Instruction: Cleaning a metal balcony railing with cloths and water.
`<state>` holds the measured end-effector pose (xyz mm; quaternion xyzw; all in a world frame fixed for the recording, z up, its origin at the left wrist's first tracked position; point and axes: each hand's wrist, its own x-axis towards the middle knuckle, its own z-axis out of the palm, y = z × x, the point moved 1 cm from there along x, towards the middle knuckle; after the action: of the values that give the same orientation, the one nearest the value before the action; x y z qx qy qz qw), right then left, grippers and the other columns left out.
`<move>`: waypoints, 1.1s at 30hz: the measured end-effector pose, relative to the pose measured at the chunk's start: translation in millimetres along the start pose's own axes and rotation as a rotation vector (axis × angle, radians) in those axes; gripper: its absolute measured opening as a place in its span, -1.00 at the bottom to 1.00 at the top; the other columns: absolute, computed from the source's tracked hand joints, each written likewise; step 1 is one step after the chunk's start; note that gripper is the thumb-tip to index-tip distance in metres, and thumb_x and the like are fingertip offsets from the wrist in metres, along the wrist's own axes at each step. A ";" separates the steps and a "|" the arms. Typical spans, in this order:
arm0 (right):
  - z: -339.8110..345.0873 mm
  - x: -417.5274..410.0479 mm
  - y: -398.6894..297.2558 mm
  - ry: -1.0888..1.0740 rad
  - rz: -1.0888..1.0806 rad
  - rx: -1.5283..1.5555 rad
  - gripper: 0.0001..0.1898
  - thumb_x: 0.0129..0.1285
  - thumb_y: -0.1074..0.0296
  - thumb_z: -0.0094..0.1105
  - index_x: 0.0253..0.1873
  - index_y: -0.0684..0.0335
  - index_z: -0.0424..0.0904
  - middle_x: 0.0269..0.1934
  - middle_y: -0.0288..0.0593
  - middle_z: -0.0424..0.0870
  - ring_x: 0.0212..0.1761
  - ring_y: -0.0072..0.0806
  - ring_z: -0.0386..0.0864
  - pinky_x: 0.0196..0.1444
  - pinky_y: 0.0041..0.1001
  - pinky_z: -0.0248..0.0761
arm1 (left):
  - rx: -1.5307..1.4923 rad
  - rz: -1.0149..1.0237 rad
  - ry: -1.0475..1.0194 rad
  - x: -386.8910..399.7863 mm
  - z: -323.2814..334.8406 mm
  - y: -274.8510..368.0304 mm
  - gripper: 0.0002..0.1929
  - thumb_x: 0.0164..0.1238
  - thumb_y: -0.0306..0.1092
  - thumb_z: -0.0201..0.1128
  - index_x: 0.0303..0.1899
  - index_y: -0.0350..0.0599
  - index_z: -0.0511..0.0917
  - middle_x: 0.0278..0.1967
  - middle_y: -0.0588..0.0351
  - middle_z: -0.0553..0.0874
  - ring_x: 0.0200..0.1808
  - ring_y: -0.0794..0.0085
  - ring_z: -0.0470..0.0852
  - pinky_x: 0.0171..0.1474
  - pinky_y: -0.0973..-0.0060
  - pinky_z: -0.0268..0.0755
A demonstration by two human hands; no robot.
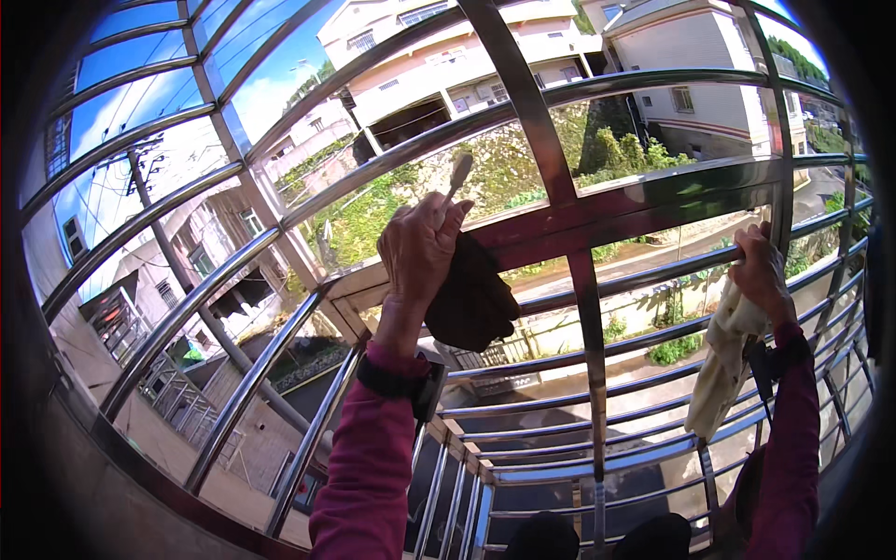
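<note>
Raised before the metal bars, my left hand (420,245) is closed around a thin tool (460,171) with a flattened, paddle-like end pointing up; its exact kind cannot be told. A dark cloth or glove (469,297) hangs just below and beside that hand, apparently held in it too. On the right, my right hand (759,269) is at a shiny horizontal rail (672,269) near an upright post, its fingers closed. From it hangs a pale cloth (724,364), creased and partly hidden by the wrist. Both wrists wear dark bands.
A stainless steel window cage (595,336) surrounds the view, with a wide crossbar (630,203) through the middle. A wall ledge (161,476) curves along the lower left. Outside, far below, lie a road, buildings and a utility pole (168,252). Dark rounded shapes show at the bottom edge.
</note>
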<state>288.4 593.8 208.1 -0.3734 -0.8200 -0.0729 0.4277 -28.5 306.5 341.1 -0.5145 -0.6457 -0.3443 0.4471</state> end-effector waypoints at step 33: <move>21.3 6.8 36.1 0.133 -0.213 0.042 -0.70 -0.16 0.48 0.10 -0.23 0.30 0.35 -0.31 0.00 0.44 -0.15 -0.04 0.43 -0.18 -0.25 0.29 | -0.037 -0.200 -0.167 17.8 14.9 -20.5 -0.47 0.16 0.11 0.09 -0.56 -0.29 0.59 -0.60 -0.27 0.57 -0.47 -0.06 0.61 -0.35 0.22 0.40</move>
<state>296.6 632.6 192.7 -0.2695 -0.8262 -0.1253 0.4787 -53.0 321.5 352.6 -0.4826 -0.7223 -0.3551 0.3453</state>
